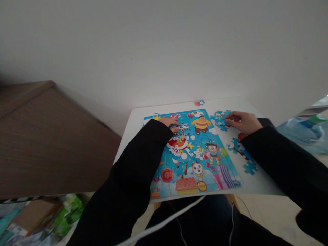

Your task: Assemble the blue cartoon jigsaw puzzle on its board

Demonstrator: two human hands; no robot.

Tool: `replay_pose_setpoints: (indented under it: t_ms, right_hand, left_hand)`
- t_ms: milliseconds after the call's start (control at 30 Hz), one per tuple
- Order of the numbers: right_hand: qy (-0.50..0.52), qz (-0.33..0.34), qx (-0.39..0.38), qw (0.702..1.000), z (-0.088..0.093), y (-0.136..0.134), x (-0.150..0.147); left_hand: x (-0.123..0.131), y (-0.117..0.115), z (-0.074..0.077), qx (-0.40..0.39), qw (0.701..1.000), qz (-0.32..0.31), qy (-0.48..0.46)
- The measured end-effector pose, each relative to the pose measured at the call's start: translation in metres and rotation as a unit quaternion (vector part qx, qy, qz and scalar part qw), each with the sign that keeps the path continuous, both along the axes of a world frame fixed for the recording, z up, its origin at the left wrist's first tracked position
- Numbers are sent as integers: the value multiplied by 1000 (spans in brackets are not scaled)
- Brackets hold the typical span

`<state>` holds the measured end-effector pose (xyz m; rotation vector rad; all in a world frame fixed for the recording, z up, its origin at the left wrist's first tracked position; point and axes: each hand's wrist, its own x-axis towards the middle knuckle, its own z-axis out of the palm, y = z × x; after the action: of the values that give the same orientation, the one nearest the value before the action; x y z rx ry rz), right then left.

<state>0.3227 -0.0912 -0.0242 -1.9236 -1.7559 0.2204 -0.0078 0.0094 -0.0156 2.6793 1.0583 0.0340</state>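
Note:
A jigsaw puzzle (179, 160) with cartoon figures on a blue ground lies flat on a white table, much of its picture joined up. My left hand (170, 122) rests on its upper left part, the fingers stretched and apart. That hand and its black sleeve cover some of the left side. To the right of the puzzle, my right hand (243, 122) is over a pile of loose puzzle pieces (219, 118), its fingertips pinched on a puzzle piece that they mostly hide. More loose pieces (249, 167) lie nearer me, partly beneath the right forearm.
The white table (138, 114) stands against a pale wall (164, 51). A few pieces (200, 103) lie at its far edge. On the left is a brown wooden cabinet (56, 143); on the right, a clear plastic container (304, 133). A white cable (169, 218) crosses in front of my lap.

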Motion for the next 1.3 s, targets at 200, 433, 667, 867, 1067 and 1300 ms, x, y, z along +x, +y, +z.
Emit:
replay_pose_setpoints:
  t_ms: [200,433,667,867,1067,1300]
  right_hand:
    - [-2,-4,-4,1000,0,1,0]
    - [-5,-9,-20,1000,1,0,-1]
    - [-4,-6,-14,1000,2,0,-2]
    - [-3,-2,-6,1000,1,0,-2]
    - [-5,-5,-20,1000,1,0,-2]
    - [-54,-11,-35,998,0,1,0]
  left_hand:
    - [0,0,3,-10,1000,4,4]
    - [-1,-6,9,-6,1000,28,5]
    - [-2,-7,10,-7,1000,30,7]
    - [-3,-5,9,-11,999,31,1]
    - [-2,-7,10,-4,1000,30,-7]
    - [-1,-4,12,21,1000,-1,-2]
